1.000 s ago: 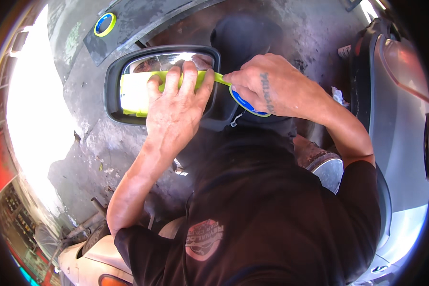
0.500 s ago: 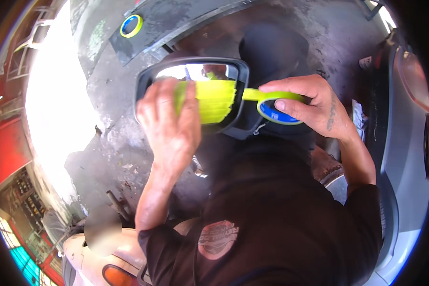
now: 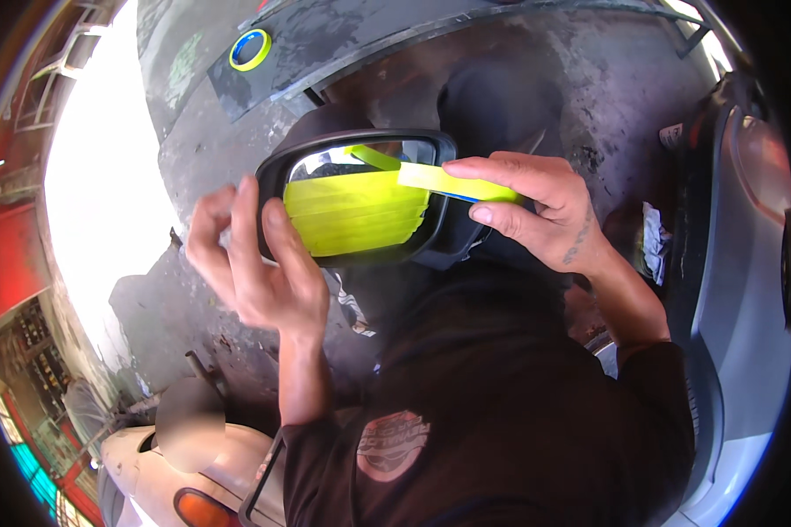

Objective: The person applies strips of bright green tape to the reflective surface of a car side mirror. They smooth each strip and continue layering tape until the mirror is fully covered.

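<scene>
A black car side mirror (image 3: 272,171) lies in front of me, over my dark-clothed legs. Overlapping strips of bright yellow masking tape (image 3: 351,215) cover the lower and middle part of its glass. The upper strip of glass still shows reflections. My right hand (image 3: 540,206) pinches a yellow tape roll (image 3: 492,189) with a blue core between thumb and fingers, beside the mirror's right end. A short tail of tape (image 3: 373,158) curls from the roll over the glass. My left hand (image 3: 268,263) is open at the mirror's left edge, fingers spread; whether it touches the rim I cannot tell.
A second yellow tape roll (image 3: 250,50) lies on a dark flat panel (image 3: 299,53) beyond the mirror. A grey car body (image 3: 747,307) stands on the right. At lower left is a pale car part (image 3: 185,492) with an orange lamp (image 3: 204,508). Crumpled paper (image 3: 653,241) lies at right.
My left hand has come off the tape on the glass and moved left, fingers spreading. The tape roll has tilted and shifted left over the mirror, its tail now curling up.
</scene>
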Tool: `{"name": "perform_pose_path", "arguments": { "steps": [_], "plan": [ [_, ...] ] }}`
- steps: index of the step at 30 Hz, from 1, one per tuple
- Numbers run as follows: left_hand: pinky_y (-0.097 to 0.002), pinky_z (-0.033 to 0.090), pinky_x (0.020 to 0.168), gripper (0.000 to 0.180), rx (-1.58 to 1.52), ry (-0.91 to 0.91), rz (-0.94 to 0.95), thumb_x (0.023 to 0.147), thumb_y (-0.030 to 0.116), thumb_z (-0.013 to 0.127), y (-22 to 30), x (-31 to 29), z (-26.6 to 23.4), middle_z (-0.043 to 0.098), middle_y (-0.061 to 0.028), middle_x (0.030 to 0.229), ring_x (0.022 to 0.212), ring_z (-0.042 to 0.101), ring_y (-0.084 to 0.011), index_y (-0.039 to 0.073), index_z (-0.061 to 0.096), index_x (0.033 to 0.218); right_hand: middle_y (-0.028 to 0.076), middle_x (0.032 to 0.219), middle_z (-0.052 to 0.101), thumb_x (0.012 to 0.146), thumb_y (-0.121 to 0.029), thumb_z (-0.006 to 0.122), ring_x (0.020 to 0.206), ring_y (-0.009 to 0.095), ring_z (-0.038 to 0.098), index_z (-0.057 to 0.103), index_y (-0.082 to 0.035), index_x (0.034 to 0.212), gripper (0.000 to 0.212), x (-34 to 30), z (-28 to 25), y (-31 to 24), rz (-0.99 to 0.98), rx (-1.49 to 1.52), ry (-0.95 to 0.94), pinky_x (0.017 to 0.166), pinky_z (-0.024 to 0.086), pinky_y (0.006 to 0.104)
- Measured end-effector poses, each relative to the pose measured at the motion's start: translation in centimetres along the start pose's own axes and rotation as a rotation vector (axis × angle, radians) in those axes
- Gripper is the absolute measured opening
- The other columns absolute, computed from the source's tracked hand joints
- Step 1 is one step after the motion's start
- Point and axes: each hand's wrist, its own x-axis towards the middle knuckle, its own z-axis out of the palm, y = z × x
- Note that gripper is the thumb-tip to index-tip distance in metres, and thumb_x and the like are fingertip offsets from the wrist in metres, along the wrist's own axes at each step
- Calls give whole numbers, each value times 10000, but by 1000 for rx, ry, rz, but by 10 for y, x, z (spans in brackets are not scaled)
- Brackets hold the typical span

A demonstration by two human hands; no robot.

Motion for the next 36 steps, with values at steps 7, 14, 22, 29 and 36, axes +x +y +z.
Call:
{"name": "perform_pose_path", "arguments": {
  "steps": [7, 14, 22, 29, 36],
  "plan": [
    [-305, 592, 661, 407, -810, -408, -731, 1042, 157, 760, 34, -27, -9, 721, -136, 1135, 847, 713, -186, -71, 689, 1372, 156, 965, 734, 916, -59, 796, 773, 289, 709, 714, 16, 1385, 481, -1, 11, -8, -230, -131, -75, 693, 557, 382],
    [-280, 590, 641, 145, -1010, -398, -926, 993, 7, 787, 36, -24, -17, 723, -68, 874, 739, 684, -123, -60, 753, 1117, 127, 905, 713, 871, -32, 824, 712, 278, 672, 730, -5, 1369, 507, 4, 22, -2, -368, -156, -90, 633, 539, 393],
    [-286, 455, 627, 79, -50, -141, -240, 973, 43, 799, 35, -13, -23, 702, -72, 868, 687, 586, -130, -5, 739, 995, 83, 847, 650, 806, 32, 843, 749, 262, 665, 748, -98, 1366, 583, -2, 11, 2, -325, -323, -121, 669, 565, 367],
    [-407, 469, 842, 112, 136, -75, -153, 909, 15, 807, 16, -11, -10, 636, -122, 999, 929, 577, -290, 22, 733, 992, 66, 817, 588, 844, -47, 765, 690, 270, 632, 744, -131, 1358, 521, -1, -7, -18, -255, -720, -195, 607, 532, 409],
    [-438, 482, 877, 154, 119, -149, -201, 871, -37, 791, 16, -3, 0, 577, -165, 1097, 1017, 581, -338, 11, 717, 997, 156, 850, 640, 841, -78, 746, 698, 328, 692, 739, -33, 1230, 392, 25, 17, -23, -106, -810, -268, 591, 530, 454]
  ]
}}
